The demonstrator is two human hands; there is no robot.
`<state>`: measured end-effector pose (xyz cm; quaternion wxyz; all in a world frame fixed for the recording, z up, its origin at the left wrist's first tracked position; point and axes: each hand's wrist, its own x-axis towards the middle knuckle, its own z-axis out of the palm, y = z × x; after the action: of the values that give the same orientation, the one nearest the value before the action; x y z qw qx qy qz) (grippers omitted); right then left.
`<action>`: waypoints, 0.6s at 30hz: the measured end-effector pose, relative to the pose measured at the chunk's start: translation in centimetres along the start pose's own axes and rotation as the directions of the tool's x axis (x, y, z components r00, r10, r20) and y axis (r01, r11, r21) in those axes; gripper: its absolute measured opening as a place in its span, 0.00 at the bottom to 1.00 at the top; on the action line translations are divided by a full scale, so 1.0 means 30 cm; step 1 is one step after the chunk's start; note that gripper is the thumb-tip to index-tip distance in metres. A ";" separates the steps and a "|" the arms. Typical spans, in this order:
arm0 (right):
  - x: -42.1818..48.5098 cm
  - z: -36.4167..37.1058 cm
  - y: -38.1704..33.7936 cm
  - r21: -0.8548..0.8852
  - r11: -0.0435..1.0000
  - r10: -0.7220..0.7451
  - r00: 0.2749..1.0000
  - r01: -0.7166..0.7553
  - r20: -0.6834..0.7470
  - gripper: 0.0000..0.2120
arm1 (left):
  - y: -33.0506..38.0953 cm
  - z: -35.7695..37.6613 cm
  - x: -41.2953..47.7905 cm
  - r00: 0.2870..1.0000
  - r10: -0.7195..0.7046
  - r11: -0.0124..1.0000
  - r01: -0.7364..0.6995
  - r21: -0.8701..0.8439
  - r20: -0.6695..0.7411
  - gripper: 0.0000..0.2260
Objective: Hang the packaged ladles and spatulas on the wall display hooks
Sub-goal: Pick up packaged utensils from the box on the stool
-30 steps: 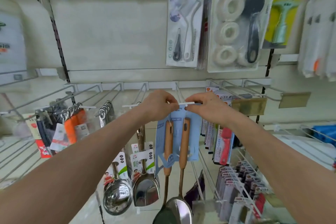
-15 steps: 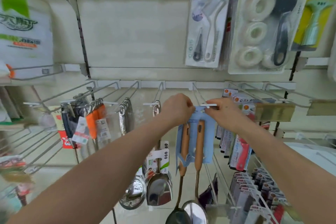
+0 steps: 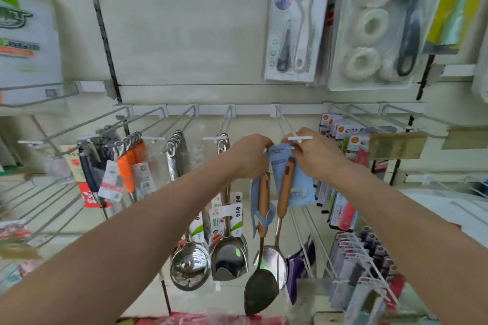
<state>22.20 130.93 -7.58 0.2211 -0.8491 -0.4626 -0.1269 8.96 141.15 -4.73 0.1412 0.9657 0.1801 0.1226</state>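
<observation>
The left hand (image 3: 250, 158) and right hand (image 3: 317, 158) both pinched the top edge of a blue-carded utensil pack (image 3: 301, 187), with fingers curled on either side of its hang hole. The pack hung just under the white-tipped end of a wire hook (image 3: 299, 138) near the middle of the lower rail. Whether the card was threaded onto the hook could not be told. Its wooden-handled spatula (image 3: 260, 293) and spoon (image 3: 274, 258) dangled beside a steel ladle (image 3: 190, 264) and a steel scoop (image 3: 229, 258) on the next hook to the left.

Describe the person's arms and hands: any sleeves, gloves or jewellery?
Left hand and right hand are bare: no gloves, rings or watch show. Left forearm and right forearm are uncovered to the frame edge; no sleeves in view.
</observation>
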 end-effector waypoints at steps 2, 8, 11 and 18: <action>-0.003 0.009 0.001 -0.062 0.998 -0.033 0.999 0.032 -0.014 0.11 | -0.009 0.001 -0.015 1.000 -0.028 1.000 0.028 -0.013 -0.007 0.24; -0.039 -0.022 -0.041 -0.185 0.981 -0.065 0.997 0.057 -0.035 0.14 | -0.045 0.009 -0.072 0.991 -0.130 0.990 0.128 -0.057 -0.026 0.12; -0.054 -0.033 -0.053 -0.226 0.971 -0.082 0.997 0.079 -0.003 0.16 | -0.044 0.004 -0.102 0.994 -0.106 0.990 0.109 -0.094 0.035 0.10; -0.160 -0.058 -0.024 -0.197 0.979 -0.069 0.994 0.050 -0.089 0.22 | -0.004 -0.017 -0.131 0.996 -0.038 0.965 0.056 -0.258 0.075 0.07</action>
<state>18.99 126.91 -7.91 0.1550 -0.8454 -0.4620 -0.2186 5.20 139.87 -5.04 0.2755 0.9380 0.1803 0.1083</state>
